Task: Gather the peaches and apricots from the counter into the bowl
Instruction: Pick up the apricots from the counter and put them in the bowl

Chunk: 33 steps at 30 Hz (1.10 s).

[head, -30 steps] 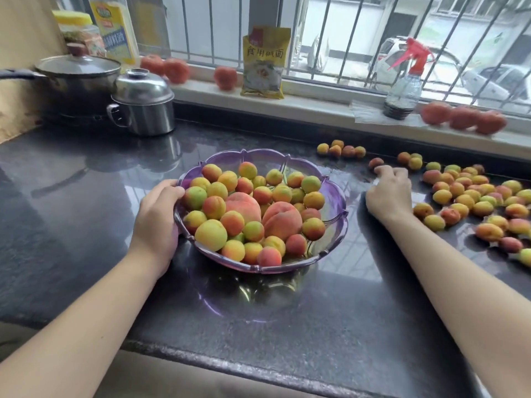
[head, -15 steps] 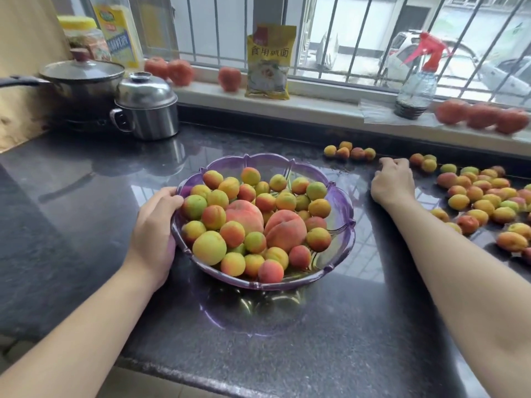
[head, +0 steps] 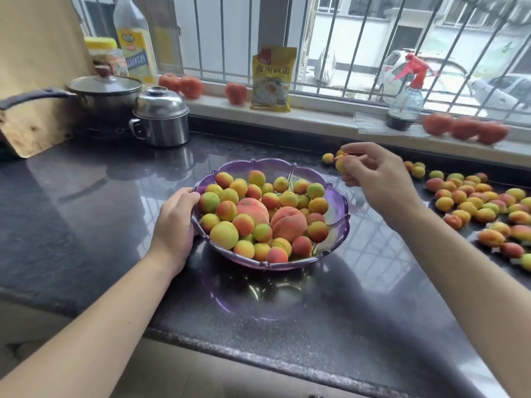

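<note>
Already lots in bowl (head: 339, 202) | right hand (head: 373, 179) pinching apricot (head: 340, 165) near bowl's back rim | left hand (head: 175, 222) gripping bowl | many apricots (head: 474, 202) left along counter's (head: 86, 202) right edge

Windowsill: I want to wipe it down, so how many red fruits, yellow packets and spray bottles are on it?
Red fruits: 6
Yellow packet: 1
Spray bottle: 1
Total: 8
</note>
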Each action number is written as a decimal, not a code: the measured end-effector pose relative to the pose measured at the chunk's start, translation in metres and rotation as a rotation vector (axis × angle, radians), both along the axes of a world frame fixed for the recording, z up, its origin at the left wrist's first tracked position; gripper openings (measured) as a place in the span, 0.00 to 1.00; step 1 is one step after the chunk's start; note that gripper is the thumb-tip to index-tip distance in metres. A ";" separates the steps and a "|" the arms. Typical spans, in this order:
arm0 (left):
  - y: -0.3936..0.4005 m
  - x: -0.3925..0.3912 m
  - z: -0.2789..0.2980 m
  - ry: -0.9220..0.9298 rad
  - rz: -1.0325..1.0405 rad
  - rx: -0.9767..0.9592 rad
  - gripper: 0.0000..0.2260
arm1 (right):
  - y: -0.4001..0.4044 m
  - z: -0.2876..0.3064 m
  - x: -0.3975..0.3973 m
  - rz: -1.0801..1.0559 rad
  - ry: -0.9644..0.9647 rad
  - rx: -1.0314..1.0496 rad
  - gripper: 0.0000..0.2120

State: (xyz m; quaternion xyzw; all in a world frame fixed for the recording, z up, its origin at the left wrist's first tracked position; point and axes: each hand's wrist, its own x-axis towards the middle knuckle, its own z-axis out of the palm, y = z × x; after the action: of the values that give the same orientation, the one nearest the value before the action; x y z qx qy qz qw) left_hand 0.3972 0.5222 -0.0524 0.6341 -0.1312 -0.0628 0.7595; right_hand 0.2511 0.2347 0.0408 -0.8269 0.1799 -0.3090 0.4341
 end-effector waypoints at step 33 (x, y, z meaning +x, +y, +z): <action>0.002 -0.003 -0.001 -0.031 -0.004 0.063 0.15 | 0.108 0.008 -0.010 0.355 0.668 -0.591 0.11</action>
State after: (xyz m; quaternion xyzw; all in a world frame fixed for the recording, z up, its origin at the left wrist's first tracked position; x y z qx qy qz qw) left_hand 0.3939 0.5242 -0.0533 0.6585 -0.1419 -0.0586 0.7368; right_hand 0.2407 0.3424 0.0483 -0.9869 0.0701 0.0146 0.1447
